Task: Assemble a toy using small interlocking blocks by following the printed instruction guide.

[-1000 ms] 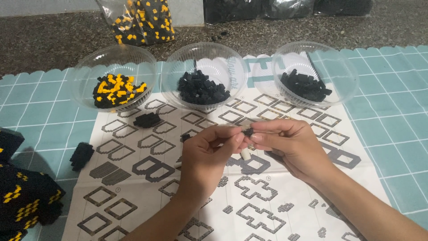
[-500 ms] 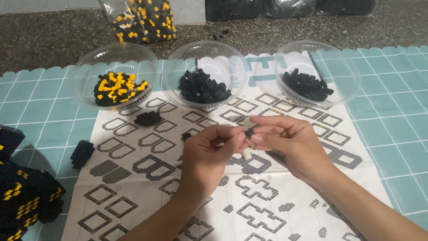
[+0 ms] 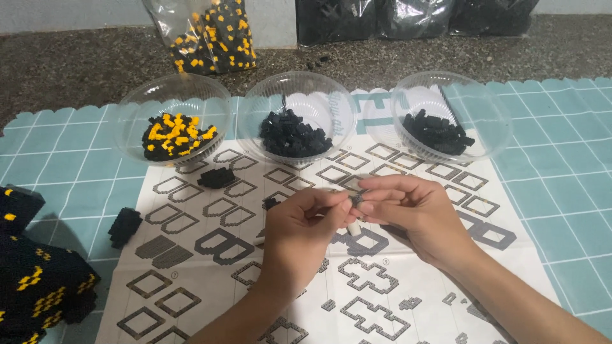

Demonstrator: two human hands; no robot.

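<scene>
The printed instruction sheet [image 3: 210, 255] lies on a teal grid mat [image 3: 554, 165]. Along its far edge stand three clear bowls [image 3: 293, 95] of small bricks. Above the sheet's middle, the left hand [image 3: 299, 232] and right hand [image 3: 417, 213] meet, fingertips pinched narrow on a tiny dark brick piece [image 3: 354, 202].

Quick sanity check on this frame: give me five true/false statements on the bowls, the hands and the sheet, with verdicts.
1. Three clear plastic bowls stand in a row. True.
2. The left clear plastic bowl holds only black bricks. False: black and yellow ones.
3. Both hands meet over the printed paper instruction sheet. True: left hand, right hand.
4. The fingers pinch a small dark piece between them. True.
5. The middle clear plastic bowl is empty. False: it holds black bricks.
</scene>
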